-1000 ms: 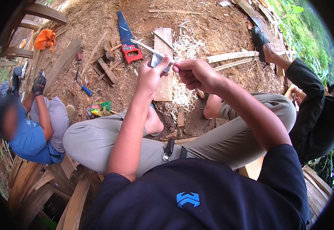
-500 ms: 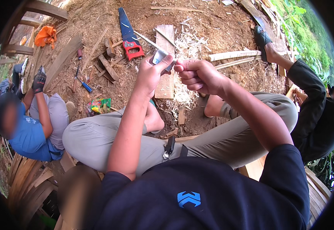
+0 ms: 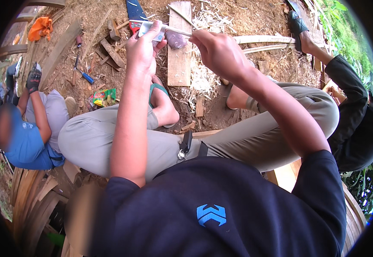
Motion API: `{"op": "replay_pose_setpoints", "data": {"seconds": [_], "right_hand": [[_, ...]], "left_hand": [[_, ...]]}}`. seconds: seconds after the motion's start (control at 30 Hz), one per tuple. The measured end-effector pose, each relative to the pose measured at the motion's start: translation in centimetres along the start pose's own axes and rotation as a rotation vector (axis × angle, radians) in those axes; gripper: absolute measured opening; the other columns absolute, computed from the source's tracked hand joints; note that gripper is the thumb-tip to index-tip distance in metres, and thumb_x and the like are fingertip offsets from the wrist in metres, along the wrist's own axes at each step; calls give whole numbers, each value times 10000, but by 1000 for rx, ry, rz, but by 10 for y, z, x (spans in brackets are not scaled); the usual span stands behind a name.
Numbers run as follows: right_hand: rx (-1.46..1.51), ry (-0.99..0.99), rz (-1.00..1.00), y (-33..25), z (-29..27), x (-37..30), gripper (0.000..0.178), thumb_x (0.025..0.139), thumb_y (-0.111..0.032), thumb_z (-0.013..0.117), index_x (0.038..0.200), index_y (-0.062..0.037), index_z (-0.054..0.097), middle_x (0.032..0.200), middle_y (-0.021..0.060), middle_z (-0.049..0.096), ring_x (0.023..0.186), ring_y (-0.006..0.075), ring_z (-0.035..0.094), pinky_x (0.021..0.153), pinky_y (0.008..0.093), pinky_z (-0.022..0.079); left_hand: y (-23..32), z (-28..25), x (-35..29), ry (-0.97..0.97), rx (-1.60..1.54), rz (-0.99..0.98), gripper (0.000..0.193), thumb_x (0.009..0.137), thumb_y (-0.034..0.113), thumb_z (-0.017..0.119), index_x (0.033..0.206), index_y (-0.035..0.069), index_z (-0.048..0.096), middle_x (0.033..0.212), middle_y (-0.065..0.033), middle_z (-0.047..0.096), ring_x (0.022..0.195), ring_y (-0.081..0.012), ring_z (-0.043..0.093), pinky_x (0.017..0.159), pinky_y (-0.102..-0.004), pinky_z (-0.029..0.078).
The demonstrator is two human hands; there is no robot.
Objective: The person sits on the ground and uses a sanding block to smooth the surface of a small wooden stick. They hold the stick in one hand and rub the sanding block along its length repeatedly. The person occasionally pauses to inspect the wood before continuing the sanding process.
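Pale wooden stick (image 3: 178, 30) is up in the air btwn both hands, over the ground litter, its far-left end crossing in front of the handsaw (image 3: 135, 9). Left hand (image 3: 142, 50) has its fingers clamped on a white folded piece (image 3: 159, 36), thumb on top; the stick runs through or against it, can't tell if it's wrapped fully round. The fold prob. keeps bare skin off the wood & gives an even squeeze. Right hand (image 3: 221, 51) has thumb + fingers pinched on the stick's near end, exact tip contact partly hidden; that end grip prob. keeps the thin length from swinging or twisting. Elbows out, forearms over the knees, prob. for steadiness.

Below: a plank (image 3: 179, 70) lies flat on the ground w/ a second thin stick (image 3: 181, 15) across its top part & a purplish lump (image 3: 176, 40), kind unclear. Shavings (image 3: 204, 77) heap beside it, prob. b/c carving's done there. Blue-handled chisel (image 3: 87, 77) & wood blocks (image 3: 112, 53) lie off to the left, prob. for easy reach.
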State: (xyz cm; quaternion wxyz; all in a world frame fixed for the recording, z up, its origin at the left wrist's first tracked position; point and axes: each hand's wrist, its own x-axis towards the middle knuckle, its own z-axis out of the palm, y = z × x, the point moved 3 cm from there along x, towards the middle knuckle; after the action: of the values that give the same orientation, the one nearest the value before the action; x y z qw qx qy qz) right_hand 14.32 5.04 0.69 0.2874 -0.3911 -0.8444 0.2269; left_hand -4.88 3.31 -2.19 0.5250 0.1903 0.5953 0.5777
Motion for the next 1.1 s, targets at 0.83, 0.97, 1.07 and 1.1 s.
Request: {"op": "replay_pose_setpoints", "data": {"seconds": [0.83, 0.97, 1.07, 1.1], "right_hand": [[-180, 13, -131, -4, -1, -1, 130, 861, -136, 576, 843, -34, 654, 693, 157, 655, 644, 356, 646, 612, 446, 511], [150, -163, 261, -2, 0, -1, 183, 899, -165, 566, 830, -23, 658, 701, 129, 669, 628, 277, 658, 595, 403, 508], [673, -366, 729, 3, -4, 4, 266, 969, -197, 520, 836, -7, 650, 610, 23, 554, 545, 83, 517, 497, 252, 422], [923, -387, 834, 4, -2, 3, 250, 981, -204, 514, 875, -14, 636, 597, -19, 458, 518, 63, 420, 462, 237, 345]], "left_hand": [[-9, -4, 2, 18, -20, -25, 197, 889, 207, 703, 994, 49, 649, 849, -18, 630, 722, -79, 600, 583, -204, 543], [-19, 12, -14, 11, 42, 3, 199, 862, 210, 737, 916, 46, 638, 810, -32, 650, 685, -98, 622, 523, -223, 533], [-30, 33, -28, -147, 62, 26, 201, 872, 212, 726, 925, 33, 649, 852, -53, 685, 738, -119, 664, 561, -248, 544], [-24, 33, -27, -170, 86, 40, 203, 871, 212, 726, 929, 33, 648, 855, -54, 685, 741, -120, 665, 560, -246, 544]]}}
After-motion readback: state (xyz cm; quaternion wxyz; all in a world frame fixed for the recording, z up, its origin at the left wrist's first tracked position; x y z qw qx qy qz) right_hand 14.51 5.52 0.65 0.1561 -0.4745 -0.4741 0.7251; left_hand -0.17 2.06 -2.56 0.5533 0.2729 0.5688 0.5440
